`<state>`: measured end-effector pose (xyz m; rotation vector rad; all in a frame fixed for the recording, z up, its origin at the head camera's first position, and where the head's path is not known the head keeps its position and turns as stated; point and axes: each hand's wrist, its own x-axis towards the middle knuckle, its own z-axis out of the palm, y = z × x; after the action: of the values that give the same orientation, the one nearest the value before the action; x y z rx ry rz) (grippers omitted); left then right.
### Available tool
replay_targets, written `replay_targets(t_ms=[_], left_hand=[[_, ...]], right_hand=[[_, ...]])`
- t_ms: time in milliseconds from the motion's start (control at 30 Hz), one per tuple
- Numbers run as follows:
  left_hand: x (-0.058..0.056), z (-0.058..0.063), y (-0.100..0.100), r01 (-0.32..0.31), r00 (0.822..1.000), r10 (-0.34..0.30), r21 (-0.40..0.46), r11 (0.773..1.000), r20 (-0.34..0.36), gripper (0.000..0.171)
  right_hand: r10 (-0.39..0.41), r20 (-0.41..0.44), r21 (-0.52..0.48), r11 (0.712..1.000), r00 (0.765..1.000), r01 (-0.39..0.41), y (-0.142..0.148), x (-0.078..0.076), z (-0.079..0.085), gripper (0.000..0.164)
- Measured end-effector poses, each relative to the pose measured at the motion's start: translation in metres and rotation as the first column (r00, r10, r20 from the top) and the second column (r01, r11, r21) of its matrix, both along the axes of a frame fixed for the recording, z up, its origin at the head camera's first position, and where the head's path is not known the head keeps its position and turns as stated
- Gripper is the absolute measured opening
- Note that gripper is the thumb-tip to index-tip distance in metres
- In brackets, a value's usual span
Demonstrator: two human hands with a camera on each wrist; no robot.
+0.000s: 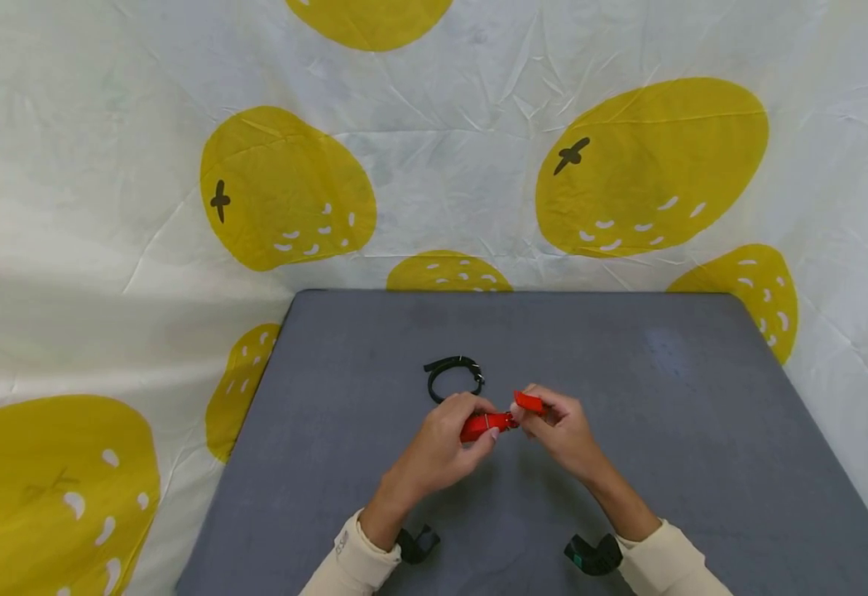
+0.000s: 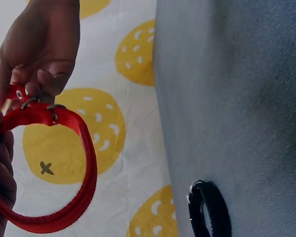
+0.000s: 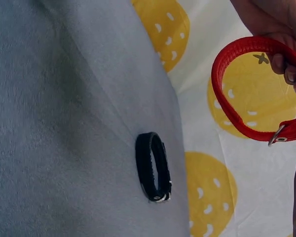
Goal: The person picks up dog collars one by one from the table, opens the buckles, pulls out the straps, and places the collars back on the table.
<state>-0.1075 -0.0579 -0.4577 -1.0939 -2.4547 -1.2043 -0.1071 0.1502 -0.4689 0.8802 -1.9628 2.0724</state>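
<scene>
Red collar (image 1: 476,427) in both hands, as I see it from my remote seat: the left hand (image 1: 441,443) grips its looped band between thumb and fingers, while the right hand (image 1: 562,426) pinches the strap end beside the metal hardware. Both forearms angle inward from the lower edge, bringing the hands close together above the grey table (image 1: 672,430). Just beyond the left hand, I see a looped black collar (image 3: 144,168) resting on the table.
</scene>
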Motion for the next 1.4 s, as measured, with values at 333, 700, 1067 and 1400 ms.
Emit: replay_targets(t_ms=[333, 700, 1067, 1400], left_hand=[[-0.001, 0.0, -0.001, -0.03, 0.999, 0.029, -0.04, 0.999, -0.033, 0.018], [-0.002, 0.0, 0.008, -0.066, 0.978, 0.026, -0.187, 0.98, -0.209, 0.011], [-0.004, 0.006, 0.01, -0.068, 0.974, 0.024, -0.191, 0.979, -0.223, 0.008], [-0.006, 0.009, 0.012, -0.088, 0.973, 0.026, -0.266, 0.96, -0.229, 0.009]], right_hand=[[-0.395, 0.123, 0.359, 0.873, 0.91, 0.331, -0.006, 0.014, 0.029, 0.02], [-0.403, 0.01, 0.353, 0.858, 0.915, 0.374, -0.013, 0.021, 0.03, 0.028], [-0.373, -0.184, 0.343, 0.843, 0.909, 0.415, -0.008, 0.015, 0.001, 0.025], [-0.337, -0.131, 0.31, 0.879, 0.932, 0.361, -0.01, 0.019, 0.016, 0.029]])
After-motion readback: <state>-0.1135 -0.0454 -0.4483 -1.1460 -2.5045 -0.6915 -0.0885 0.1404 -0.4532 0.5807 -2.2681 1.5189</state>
